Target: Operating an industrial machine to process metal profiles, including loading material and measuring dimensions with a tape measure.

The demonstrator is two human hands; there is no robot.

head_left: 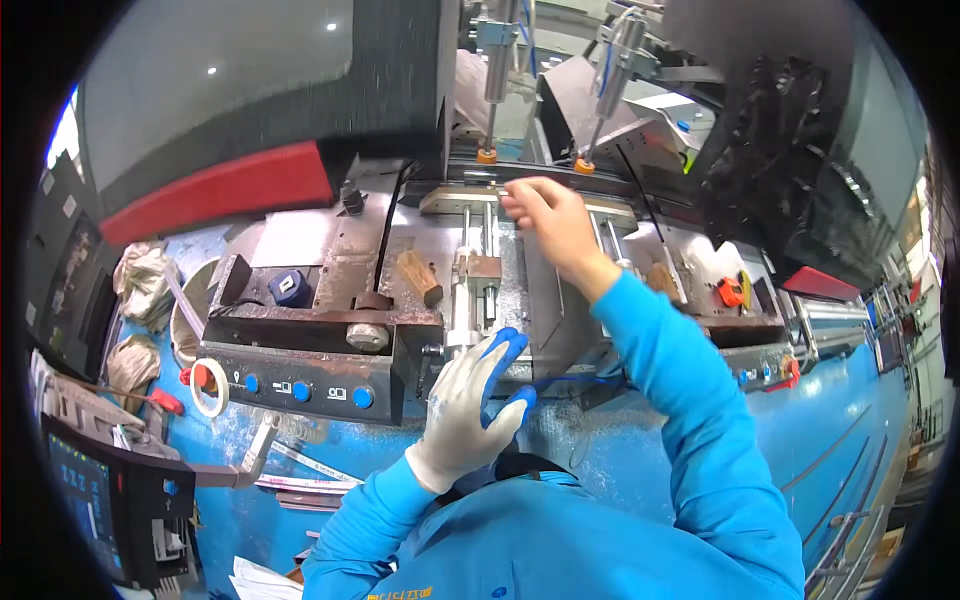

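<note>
My left hand (468,408) wears a white glove with blue fingertips and is raised in front of my chest, fingers spread, holding nothing. It hovers just below the machine's metal slide block (478,285). My right hand (548,222) is bare and reaches forward to the back of the machine bed, fingers bent onto a flat metal bar (455,200) under two vertical clamp cylinders with orange tips (487,155). Whether it grips the bar is not clear. Both sleeves are bright blue.
A control panel with blue buttons (305,390) sits at the left front. A wooden block (420,277), a roll of tape (208,387), crumpled rags (140,280), an orange tape measure (731,292) and a small screen (85,490) lie around the blue machine table (830,420).
</note>
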